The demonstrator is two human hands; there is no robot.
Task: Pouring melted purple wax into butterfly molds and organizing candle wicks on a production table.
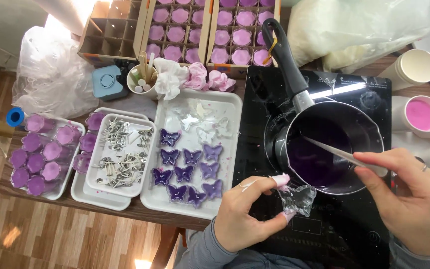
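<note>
About ten purple-filled butterfly moulds [189, 172] lie on the white tray [235, 107], a few clear ones [202, 122] remain unfilled, while the left hand [247, 214] pinches an empty butterfly mould [298, 199] and the right hand [414, 199] grips a stick [344, 155] in the saucepan [332, 144].

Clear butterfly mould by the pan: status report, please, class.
Left hand pinches clear plastic butterfly mould. Right hand holds pale stirring stick in black saucepan of purple wax. Nothing between mould and pan.

Wooden counter [125, 211] carrying white trays [148, 197], a black induction hob [369, 92], cardboard boxes [110, 30], paper cups [416, 67].
</note>
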